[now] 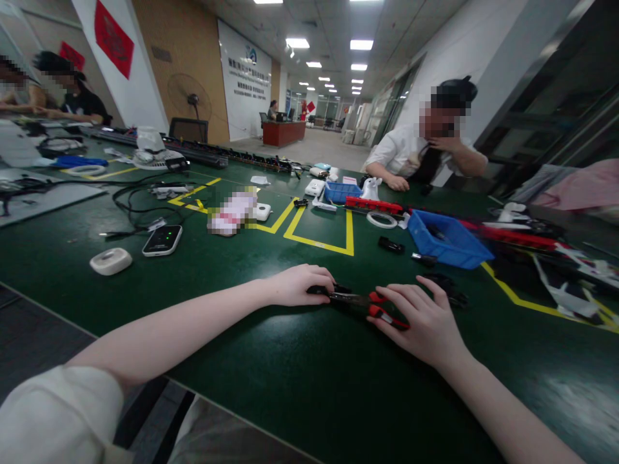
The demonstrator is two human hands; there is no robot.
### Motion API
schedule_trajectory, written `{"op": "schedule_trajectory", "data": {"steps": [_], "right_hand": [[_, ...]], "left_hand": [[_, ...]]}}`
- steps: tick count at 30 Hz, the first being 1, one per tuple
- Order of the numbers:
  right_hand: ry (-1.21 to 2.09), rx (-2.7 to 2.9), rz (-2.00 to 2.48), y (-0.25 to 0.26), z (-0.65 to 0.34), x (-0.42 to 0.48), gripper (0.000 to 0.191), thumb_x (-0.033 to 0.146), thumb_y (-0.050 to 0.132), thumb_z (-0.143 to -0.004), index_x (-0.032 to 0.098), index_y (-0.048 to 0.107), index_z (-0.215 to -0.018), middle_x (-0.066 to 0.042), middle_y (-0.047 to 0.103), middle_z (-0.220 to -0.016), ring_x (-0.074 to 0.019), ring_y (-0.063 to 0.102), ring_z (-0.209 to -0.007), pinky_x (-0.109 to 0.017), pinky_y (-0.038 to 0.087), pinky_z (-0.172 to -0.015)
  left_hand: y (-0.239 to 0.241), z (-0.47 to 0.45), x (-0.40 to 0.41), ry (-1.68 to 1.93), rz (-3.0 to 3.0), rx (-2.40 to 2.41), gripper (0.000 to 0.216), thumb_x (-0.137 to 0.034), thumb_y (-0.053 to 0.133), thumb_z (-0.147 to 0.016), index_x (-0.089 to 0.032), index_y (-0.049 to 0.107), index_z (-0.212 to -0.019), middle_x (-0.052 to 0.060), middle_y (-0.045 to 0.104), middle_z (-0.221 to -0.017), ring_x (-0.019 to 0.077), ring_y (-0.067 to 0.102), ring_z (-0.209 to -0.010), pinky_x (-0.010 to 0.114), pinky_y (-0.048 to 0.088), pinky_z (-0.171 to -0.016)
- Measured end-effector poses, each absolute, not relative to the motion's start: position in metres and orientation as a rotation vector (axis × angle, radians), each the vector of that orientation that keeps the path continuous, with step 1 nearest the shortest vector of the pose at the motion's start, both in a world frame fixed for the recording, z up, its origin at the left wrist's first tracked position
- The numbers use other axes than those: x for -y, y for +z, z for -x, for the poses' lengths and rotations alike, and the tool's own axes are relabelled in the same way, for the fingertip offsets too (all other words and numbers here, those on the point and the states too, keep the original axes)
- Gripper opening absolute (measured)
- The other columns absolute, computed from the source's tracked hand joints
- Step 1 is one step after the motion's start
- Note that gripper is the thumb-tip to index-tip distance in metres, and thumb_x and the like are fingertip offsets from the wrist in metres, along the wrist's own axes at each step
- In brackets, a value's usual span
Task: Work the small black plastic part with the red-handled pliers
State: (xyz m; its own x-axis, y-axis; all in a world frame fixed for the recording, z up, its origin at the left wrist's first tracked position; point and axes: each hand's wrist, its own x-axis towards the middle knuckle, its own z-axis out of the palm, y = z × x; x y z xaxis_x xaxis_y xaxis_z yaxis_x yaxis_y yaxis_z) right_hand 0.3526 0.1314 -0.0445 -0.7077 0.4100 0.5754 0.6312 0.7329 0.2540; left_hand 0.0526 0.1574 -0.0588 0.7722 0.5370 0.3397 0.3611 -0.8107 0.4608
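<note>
My right hand (425,319) grips a pair of pliers (384,316) by its red and black handles. The handles are spread apart, with fingers on one and the thumb on the other. The metal jaws point left toward my left hand (302,285). That hand is closed on a small black part (318,290), mostly covered by the fingers. The jaw tips meet or overlap the black part; whether they bite on it I cannot tell. Behind my right hand lies a dark heap of small black pieces (452,293).
A blue bin (447,241) stands right, with black connectors (391,245) beside it. Yellow tape (319,245) marks the green table (271,380). Left are a white-rimmed device (163,240), a white puck (111,261) and black cables (128,200). A person (420,142) sits opposite.
</note>
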Motion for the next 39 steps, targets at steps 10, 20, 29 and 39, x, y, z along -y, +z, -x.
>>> {"op": "schedule_trajectory", "data": {"steps": [10,20,29,39], "right_hand": [[-0.556,2.387,0.831,-0.046,-0.36,-0.133,0.042,0.041,0.064,-0.085,0.019,0.062,-0.121,-0.009,0.071,-0.108,-0.0256,0.066,-0.099,-0.051,0.036,-0.105],[-0.377,2.297,0.984,-0.047,-0.367,-0.128,0.042,0.045,0.065,-0.084,0.023,0.064,-0.12,-0.008,0.071,-0.107,-0.024,0.065,-0.1,-0.05,0.037,-0.106],[-0.241,2.208,0.975,-0.047,-0.37,-0.124,0.041,0.046,0.066,-0.083,0.022,0.065,-0.116,-0.006,0.072,-0.101,-0.0221,0.067,-0.093,-0.047,0.04,-0.104],[-0.386,2.292,0.929,-0.056,-0.391,-0.132,0.047,0.049,0.067,-0.081,0.025,0.065,-0.122,-0.002,0.074,-0.1,-0.0206,0.069,-0.089,-0.038,0.046,-0.099]], "left_hand": [[-0.049,-0.056,-0.15,0.558,-2.545,-0.794,0.016,-0.029,0.063,-0.091,-0.019,0.065,-0.104,0.009,0.063,-0.122,0.0226,0.061,-0.111,0.037,0.046,-0.096],[-0.046,-0.068,-0.15,0.566,-2.35,-0.869,0.01,-0.025,0.057,-0.094,-0.02,0.066,-0.097,0.005,0.063,-0.121,0.0201,0.058,-0.112,0.038,0.045,-0.1],[-0.039,-0.08,-0.152,0.506,-2.216,-0.989,0.009,-0.025,0.057,-0.092,-0.022,0.065,-0.091,0.003,0.064,-0.115,0.021,0.057,-0.108,0.04,0.042,-0.101],[-0.052,-0.103,-0.162,0.473,-2.152,-1.118,0.007,-0.027,0.054,-0.092,-0.025,0.061,-0.092,0.003,0.062,-0.115,0.0215,0.056,-0.105,0.036,0.042,-0.09]]}}
